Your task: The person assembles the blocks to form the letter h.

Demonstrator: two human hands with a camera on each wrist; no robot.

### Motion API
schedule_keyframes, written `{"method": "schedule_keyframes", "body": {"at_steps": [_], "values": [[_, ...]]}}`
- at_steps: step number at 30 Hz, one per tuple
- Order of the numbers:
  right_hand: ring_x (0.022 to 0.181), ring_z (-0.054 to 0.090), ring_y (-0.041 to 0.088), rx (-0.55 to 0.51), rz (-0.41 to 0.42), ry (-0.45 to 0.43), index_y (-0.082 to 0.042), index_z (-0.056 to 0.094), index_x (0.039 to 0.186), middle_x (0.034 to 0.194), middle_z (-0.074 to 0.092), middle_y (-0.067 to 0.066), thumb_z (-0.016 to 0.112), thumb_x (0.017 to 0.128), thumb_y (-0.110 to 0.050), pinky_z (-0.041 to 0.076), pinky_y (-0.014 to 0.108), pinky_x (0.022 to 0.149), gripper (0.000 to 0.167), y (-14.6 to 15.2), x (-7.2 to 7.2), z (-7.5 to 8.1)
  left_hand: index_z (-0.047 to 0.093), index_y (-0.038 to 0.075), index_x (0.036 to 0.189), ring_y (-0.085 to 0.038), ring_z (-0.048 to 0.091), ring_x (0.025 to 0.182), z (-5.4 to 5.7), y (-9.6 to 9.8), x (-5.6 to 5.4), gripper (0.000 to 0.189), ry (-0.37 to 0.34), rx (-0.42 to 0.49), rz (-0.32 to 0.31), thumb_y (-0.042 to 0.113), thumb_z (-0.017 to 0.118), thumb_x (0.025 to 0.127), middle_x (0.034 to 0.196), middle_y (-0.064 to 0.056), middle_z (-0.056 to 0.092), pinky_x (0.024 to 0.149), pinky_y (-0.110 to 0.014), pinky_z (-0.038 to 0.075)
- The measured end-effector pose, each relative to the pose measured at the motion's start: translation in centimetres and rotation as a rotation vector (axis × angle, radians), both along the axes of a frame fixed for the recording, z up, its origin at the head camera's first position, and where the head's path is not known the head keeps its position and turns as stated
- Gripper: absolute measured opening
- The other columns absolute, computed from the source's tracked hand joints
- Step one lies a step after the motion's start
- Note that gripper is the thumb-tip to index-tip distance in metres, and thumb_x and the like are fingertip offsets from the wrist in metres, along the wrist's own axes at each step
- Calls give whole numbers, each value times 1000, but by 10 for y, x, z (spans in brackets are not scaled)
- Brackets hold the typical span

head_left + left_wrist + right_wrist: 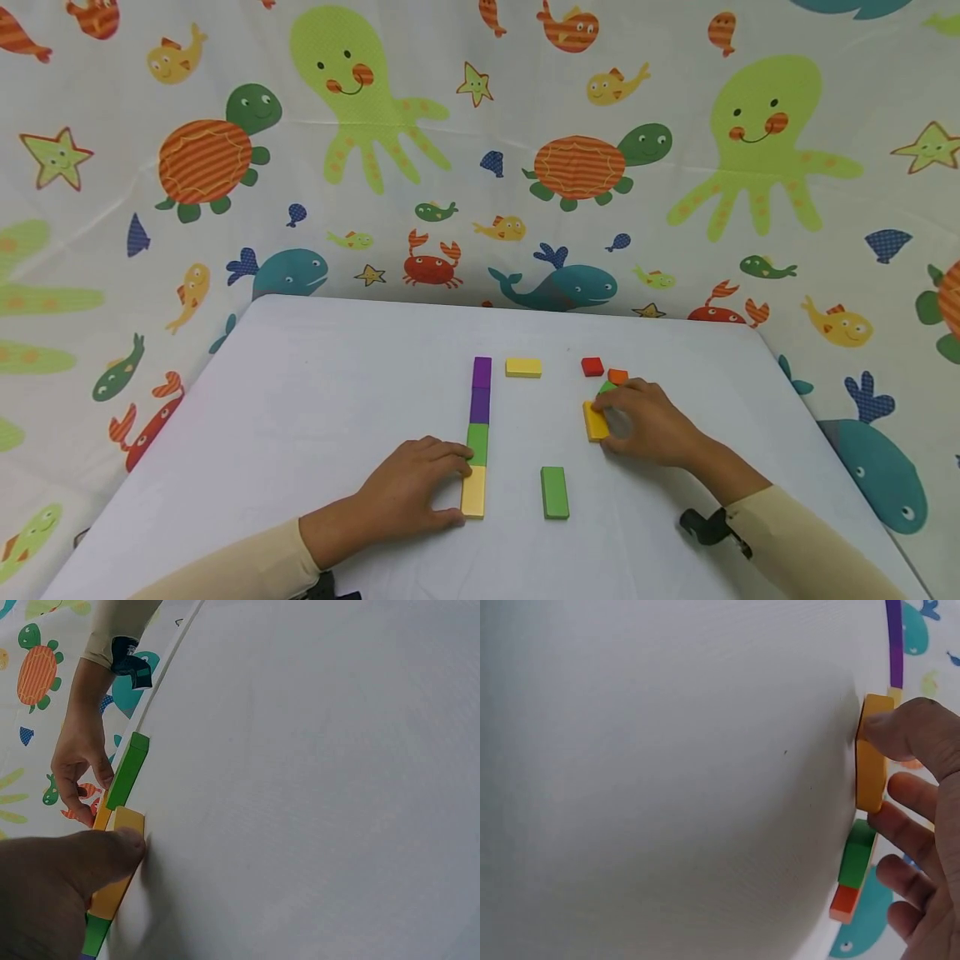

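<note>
My left hand (408,483) holds the pale yellow block (473,498) at the near end of a straight row, thumb by its near end and fingertips at its far end. Beyond it in the row come a green block (477,446) and two purple blocks (481,392). In the left wrist view, the thumb lies against the pale yellow block (111,898). Over on the right, my right hand (652,423) pinches a darker yellow block (595,422) by its ends. The right wrist view shows the thumb on this yellow block (870,780); its other fingers are loosely bent.
Past the right hand lie a red block (592,367), an orange block (617,376) and a partly hidden green block (606,387). Another yellow block (523,367) sits right of the row's far end. Between the hands is a loose green block (555,493). A patterned cloth hangs behind the white table (337,367).
</note>
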State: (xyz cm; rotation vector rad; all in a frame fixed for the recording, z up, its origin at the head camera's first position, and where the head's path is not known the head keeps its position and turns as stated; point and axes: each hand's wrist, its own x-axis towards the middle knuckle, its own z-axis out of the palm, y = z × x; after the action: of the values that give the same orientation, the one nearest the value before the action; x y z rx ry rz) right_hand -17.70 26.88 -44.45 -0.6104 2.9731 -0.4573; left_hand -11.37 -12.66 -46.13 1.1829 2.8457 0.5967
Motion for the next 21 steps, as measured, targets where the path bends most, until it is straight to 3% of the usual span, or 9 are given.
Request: {"method": "schedule_keyframes", "body": {"at_steps": [10,21], "values": [[124,51,26,-45,75,30,-23,71,120,122,68,-9,92,76,-30,36,58,110,49,-8,-3,1,69,22,115,-15,55,123,0,-1,0,46,-6,0,-1,43,87,79,136,9,61,100,-44,47],[123,50,21,-57,110,39,-27,72,119,120,68,-13,92,76,-35,40,55,108,48,-25,-2,8,69,22,115,-14,55,122,0,-1,-1,45,7,13,-8,43,87,79,136,9,61,100,-45,47]]}}
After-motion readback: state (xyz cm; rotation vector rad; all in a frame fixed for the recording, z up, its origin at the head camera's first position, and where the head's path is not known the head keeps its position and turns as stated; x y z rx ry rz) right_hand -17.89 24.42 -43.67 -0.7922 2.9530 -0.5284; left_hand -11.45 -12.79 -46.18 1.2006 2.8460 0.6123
